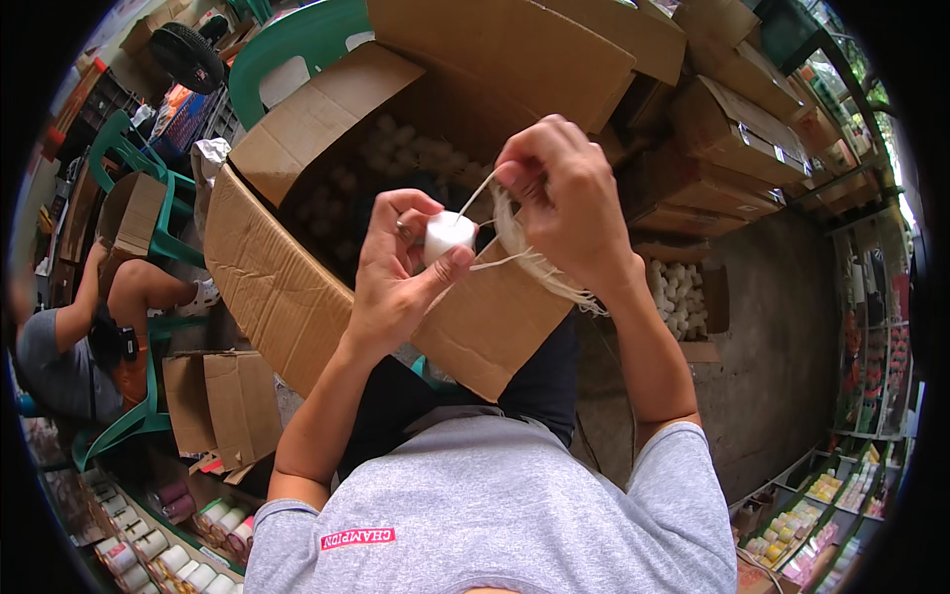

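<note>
The step in hand looks like fitting a wick (pixel 476 196) into a white candle (pixel 450 234) — the thin cord runs from the candle's top up to the right hand (pixel 574 193). The candle is held up over the near side of the big box (pixel 272 282), its fingers being those of the left hand (pixel 391 287), thumb and fingertips pinching it round the sides. The right thumb and forefinger pinch the wick, and a bunch (pixel 513 238) of loose cords hangs from that same hand. Whether the wick comes out underneath cannot be told. The next move seems to call for a steady left grip and a straight, gentle pull or push on the cord, with the loose ends kept clear. By count: one candle in hand, one wick at its top, one bunch, its cords too tangled to number. The big box holds many white pieces (pixel 396 144), and one small box (pixel 714 302) at right holds more — too crowded, both, to count.
</note>
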Available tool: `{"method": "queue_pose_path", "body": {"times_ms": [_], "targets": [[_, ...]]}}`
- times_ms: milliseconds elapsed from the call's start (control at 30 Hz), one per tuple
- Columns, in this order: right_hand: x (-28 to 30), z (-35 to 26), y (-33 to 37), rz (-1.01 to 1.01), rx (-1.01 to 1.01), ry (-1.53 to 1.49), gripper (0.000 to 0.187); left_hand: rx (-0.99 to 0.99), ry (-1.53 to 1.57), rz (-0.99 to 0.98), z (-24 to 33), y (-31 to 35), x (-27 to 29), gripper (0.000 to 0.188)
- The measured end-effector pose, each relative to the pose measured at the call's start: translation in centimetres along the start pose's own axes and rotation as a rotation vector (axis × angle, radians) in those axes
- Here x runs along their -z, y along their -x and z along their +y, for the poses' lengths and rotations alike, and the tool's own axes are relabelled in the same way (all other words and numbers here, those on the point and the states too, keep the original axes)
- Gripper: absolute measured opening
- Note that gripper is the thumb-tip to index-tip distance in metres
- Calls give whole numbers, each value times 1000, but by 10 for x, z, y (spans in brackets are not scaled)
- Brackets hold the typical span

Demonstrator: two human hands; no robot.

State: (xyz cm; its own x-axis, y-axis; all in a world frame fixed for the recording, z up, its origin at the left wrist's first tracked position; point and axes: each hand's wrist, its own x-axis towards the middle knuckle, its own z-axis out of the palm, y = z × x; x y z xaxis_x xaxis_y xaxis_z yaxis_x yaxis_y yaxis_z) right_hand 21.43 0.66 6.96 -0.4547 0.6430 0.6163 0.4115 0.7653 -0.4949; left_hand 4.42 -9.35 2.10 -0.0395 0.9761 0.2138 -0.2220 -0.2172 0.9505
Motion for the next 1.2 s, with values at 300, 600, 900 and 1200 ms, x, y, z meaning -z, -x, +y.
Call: {"method": "queue_pose_path", "body": {"times_ms": [300, 600, 900, 1200], "targets": [[-9, -7, 27, -78, 131, -51, 19, 84, -70, 47, -5, -18, -6, 20], [-5, -3, 32, -59, 193, -47, 15, 123, -46, 5, 0, -24, -16, 20], [-13, -2, 40, 13, 92, -267, 17, 116, -322, -3, 6, -22, -12, 10], [-22, -1, 43, -122, -416, -987, 12, -46, -438, 60, 4, -18, -13, 4]]}}
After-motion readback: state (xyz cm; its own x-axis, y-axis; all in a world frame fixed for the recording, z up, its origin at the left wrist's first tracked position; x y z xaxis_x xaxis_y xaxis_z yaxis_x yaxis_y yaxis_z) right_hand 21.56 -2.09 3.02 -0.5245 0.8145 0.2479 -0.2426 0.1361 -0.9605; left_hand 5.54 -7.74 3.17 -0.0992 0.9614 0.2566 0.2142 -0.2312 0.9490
